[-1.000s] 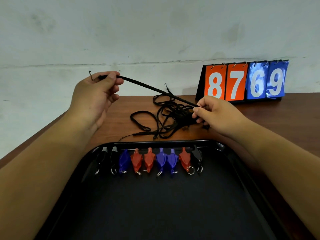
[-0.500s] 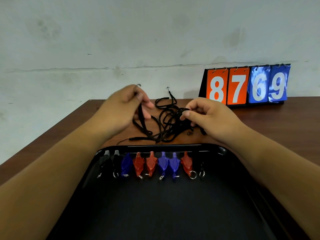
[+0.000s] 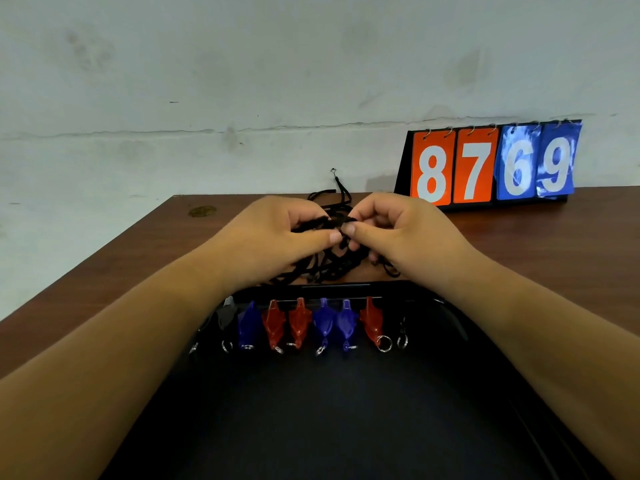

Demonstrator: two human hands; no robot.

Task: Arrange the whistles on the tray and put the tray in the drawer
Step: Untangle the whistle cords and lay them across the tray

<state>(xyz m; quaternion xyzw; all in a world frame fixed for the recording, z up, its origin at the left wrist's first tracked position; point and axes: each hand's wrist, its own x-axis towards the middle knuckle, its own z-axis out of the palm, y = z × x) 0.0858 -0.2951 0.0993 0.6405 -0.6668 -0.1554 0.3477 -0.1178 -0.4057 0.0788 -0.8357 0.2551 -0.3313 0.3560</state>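
Over the table (image 3: 138, 258), hands pinch tangled cords (image 3: 332, 268).

I'm looking at a bare indoor room, its use hard to pin down: a stained, cracked whitewashed wall (image 3: 242, 81), a brown wooden table (image 3: 554, 244) pushed against it, and a flip scoreboard (image 3: 491, 164) reading 8769.
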